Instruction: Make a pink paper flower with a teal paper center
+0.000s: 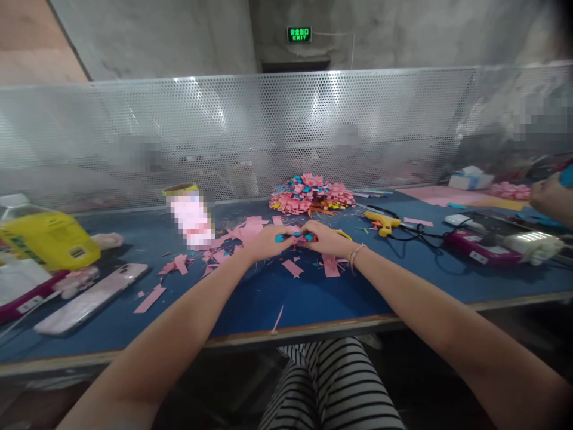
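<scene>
My left hand (266, 242) and my right hand (329, 239) meet above the middle of the blue table. Between their closed fingertips is a small pink paper piece (296, 235), partly covered by the fingers. Blue patches show at the fingertips; whether they are paper or finger covers I cannot make out. Pink paper scraps (250, 230) are scattered beside my left hand, and a notched pink strip (293, 269) lies just below both hands. Beyond them rises a heap of pink, blue and yellow paper pieces (308, 194).
Rightward lie a yellow glue gun (382, 223) with a black cord, a purple power strip (486, 248) and another person's hand (553, 194). On the left are a phone (92, 298), a yellow-filled bottle (54, 239) and a propped, blurred screen (190, 218). A perforated metal panel (295, 131) stands behind.
</scene>
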Action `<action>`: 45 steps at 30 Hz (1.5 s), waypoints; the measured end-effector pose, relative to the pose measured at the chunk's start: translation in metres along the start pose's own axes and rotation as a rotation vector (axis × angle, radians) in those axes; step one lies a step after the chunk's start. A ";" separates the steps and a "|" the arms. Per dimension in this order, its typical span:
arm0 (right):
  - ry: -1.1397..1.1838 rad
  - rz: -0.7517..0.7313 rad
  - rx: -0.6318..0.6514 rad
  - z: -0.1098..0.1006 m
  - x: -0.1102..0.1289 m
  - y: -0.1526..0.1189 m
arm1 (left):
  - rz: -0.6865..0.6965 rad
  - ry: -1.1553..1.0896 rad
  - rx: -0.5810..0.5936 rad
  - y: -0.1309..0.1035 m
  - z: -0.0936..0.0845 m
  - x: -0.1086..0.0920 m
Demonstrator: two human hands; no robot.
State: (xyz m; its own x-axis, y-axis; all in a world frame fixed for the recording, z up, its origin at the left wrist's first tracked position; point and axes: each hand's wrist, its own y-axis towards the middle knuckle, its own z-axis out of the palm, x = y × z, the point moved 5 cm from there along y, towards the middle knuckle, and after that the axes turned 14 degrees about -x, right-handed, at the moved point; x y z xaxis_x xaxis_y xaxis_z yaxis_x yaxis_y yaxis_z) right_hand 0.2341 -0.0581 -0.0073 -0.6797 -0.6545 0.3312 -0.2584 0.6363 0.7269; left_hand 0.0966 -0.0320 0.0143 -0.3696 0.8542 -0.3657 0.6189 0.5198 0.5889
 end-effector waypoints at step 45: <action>1.106 0.827 -0.172 -0.020 -0.003 0.002 | -0.641 -1.000 -0.176 0.000 0.004 0.014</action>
State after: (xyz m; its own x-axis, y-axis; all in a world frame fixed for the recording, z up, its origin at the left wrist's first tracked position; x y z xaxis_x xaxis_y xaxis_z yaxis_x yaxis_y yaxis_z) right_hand 0.2491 -0.0634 0.0053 0.3186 -0.1483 0.9362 0.0894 0.9880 0.1261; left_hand 0.0937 -0.0205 0.0065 0.1742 0.0952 -0.9801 0.3870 0.9086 0.1571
